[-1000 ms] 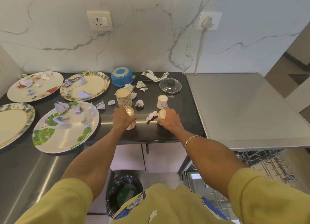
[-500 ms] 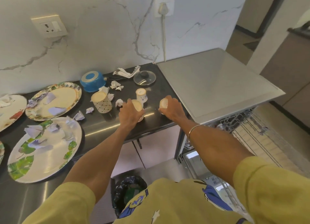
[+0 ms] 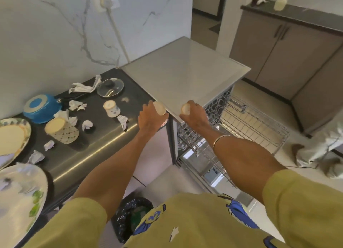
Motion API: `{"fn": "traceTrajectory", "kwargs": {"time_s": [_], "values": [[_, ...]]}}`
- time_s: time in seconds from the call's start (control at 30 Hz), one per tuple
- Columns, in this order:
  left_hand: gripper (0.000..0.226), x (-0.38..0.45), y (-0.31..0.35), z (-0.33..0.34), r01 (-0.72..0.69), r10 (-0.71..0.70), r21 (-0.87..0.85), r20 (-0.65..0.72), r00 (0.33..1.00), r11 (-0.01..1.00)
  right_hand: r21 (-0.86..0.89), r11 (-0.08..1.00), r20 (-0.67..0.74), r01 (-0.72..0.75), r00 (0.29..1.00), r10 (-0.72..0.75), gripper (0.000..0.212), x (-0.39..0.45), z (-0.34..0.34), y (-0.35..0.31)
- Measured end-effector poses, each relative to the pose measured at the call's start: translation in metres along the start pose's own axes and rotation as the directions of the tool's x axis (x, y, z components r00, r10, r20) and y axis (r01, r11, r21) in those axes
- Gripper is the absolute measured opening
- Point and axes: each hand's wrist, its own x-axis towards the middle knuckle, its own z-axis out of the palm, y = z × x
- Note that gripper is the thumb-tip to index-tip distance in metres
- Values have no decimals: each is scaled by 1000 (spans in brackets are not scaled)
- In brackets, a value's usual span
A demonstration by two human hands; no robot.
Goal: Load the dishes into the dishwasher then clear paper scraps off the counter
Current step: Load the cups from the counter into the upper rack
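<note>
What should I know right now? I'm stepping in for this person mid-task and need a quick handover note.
Left hand grips a small cup; right hand grips another cup, both at the counter's right end beside the open dishwasher rack.
Done: nothing visible in the rack.
On the counter: a small white cup, patterned cup, blue pot, glass lid, plates and paper scraps.
Left: rack both cups, load the rest, clear scraps.

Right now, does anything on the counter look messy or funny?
Yes. Crumpled paper scraps are scattered across the dark counter among the dishes, and the blue pot sits upside down, apart from its glass lid.
</note>
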Motion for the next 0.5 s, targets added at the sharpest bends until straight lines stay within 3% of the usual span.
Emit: {"fn": "traceTrajectory", "kwargs": {"time_s": [0.2,0.5], "values": [[82,-4,69,30,-124,126,-44,42,991,991,-37,995,-66,-94,994,91,63,-12,-36,61],[84,-39,152,99,-180,184,-49,107,977,982,-60,985,-70,-165,985,160,67,-33,-92,153]]}}
